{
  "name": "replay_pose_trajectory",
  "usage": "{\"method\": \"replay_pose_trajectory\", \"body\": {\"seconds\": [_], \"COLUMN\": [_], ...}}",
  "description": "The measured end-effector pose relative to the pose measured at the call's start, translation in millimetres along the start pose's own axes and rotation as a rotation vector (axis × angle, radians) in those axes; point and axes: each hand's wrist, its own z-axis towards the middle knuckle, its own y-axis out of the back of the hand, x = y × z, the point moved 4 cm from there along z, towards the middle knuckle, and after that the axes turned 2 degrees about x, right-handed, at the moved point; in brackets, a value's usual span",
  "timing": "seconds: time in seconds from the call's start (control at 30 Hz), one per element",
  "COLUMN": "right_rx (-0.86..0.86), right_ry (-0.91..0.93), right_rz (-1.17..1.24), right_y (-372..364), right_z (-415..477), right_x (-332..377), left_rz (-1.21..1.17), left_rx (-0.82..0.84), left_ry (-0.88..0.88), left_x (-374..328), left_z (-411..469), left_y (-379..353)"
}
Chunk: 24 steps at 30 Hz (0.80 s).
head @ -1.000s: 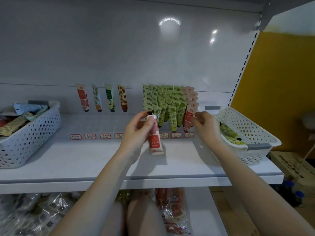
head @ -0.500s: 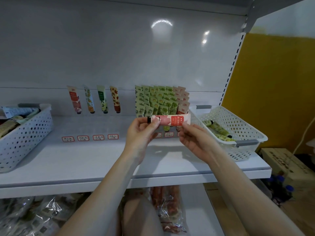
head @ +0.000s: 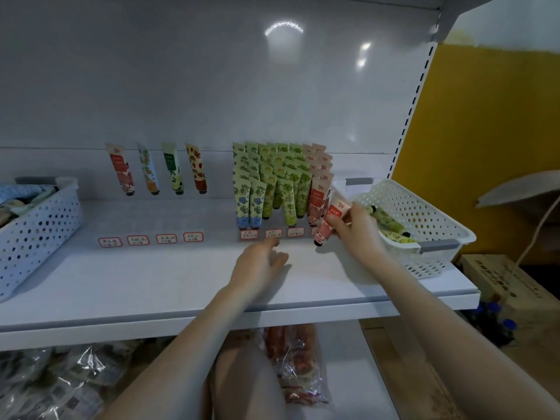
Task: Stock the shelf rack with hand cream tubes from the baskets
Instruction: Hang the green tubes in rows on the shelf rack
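Note:
My right hand (head: 353, 227) grips a pink and red hand cream tube (head: 328, 218), cap down, just in front of the pink row at the right end of the stocked tubes (head: 272, 183). My left hand (head: 260, 262) hovers over the white shelf (head: 151, 277) with relaxed fingers and holds nothing. Several green, blue and pink tubes stand in rows against the back panel. Sample tubes (head: 157, 168) hang further left. The right basket (head: 424, 225) holds a few green tubes (head: 389, 224).
A second perforated basket (head: 33, 231) with mixed tubes sits at the shelf's left end. Small price labels (head: 151, 239) line the shelf. Bagged goods (head: 294, 362) lie on the lower shelf. A cardboard box (head: 509, 286) stands on the floor at right.
Both hands held the pink tube level in front of the rows. Now my left hand has let go and dropped toward the shelf, and my right hand carries the tube, cap down, to the pink row.

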Motion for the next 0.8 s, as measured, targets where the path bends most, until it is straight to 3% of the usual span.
{"method": "replay_pose_trajectory", "body": {"seconds": [0.17,0.47,0.8], "right_rx": [-0.014,-0.031,-0.011], "right_ry": [0.012,-0.091,-0.050], "right_rz": [-0.120,-0.162,-0.220], "right_y": [4,-1,-4], "right_z": [6,36,55], "right_x": [-2,-5,2], "left_rz": [0.336,0.322,0.300], "left_rx": [0.077,0.018,0.012], "left_ry": [-0.134,-0.165,-0.152], "left_x": [11,21,24], "left_z": [1,4,6], "left_y": [-19,-25,-27]}}
